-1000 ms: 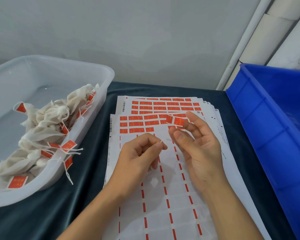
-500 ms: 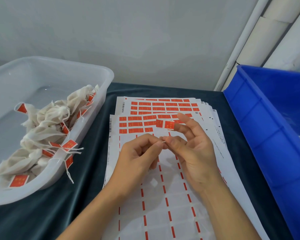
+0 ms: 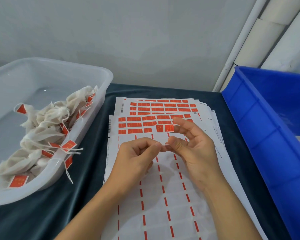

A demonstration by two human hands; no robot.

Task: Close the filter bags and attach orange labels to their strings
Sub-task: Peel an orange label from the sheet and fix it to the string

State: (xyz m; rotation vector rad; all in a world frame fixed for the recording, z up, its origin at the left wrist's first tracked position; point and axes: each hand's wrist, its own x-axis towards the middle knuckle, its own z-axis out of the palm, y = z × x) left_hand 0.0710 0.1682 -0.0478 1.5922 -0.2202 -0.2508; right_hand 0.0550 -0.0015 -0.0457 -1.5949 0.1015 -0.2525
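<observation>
Comparing this moment with the view a second ago, one change is noted: the two hands, then apart, are now brought together above the label sheets (image 3: 163,196). Largest first, the blue bin (image 3: 267,135) at the right and the clear tub (image 3: 100,104) at the left are unmoved, and the finished filter bags (image 3: 47,122) with their orange tags are seen heaped in the tub. The left hand (image 3: 137,160) is held curled, thumb and forefinger pinching a short white string end (image 3: 164,145). The right hand (image 3: 194,149) is pressed thumb-first against that same end, while a peeled orange label (image 3: 164,128) is carried stuck at its forefinger tip, the other fingers loosely spread. The label's long axis is set left to right, its printed face turned toward the camera, just above the string. It is judged that the string is now positioned for the label to be folded over it. Which bag the string belongs to cannot be told.
</observation>
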